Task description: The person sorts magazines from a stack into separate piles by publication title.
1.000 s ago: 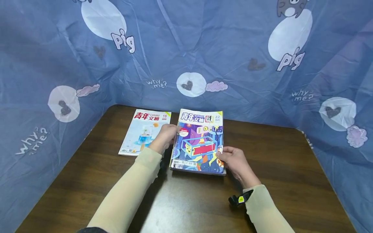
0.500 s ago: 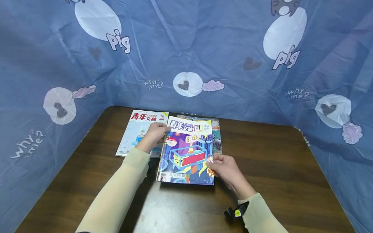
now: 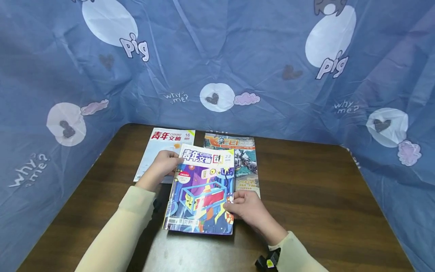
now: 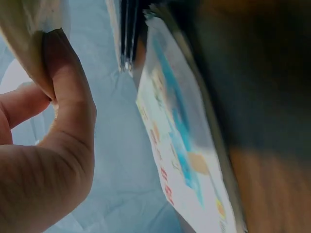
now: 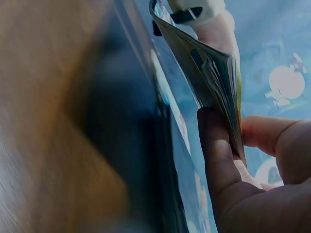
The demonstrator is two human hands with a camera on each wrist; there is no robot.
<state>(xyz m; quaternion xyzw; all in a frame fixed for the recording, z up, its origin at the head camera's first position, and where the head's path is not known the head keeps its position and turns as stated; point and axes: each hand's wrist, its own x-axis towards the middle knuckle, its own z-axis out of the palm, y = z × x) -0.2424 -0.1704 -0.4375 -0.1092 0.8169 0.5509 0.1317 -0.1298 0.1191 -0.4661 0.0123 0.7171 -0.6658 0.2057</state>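
A purple magazine with a white title band is held off the table in the head view. My left hand pinches its left edge near the top. My right hand grips the lower right edge. In the right wrist view the thumb and fingers squeeze the magazine's pages from both sides. Behind on the table lies a teal magazine with an orange title, partly covered by the held one. A white magazine with a red title lies to the left, partly hidden by my left hand.
The brown wooden table extends to both sides and toward me. A blue printed cloth hangs along its back and sides. A black wrist camera sits at my right sleeve.
Both hands have lifted the purple magazine off the pile and drawn it toward me and to the left. The teal magazine beneath has come into view.
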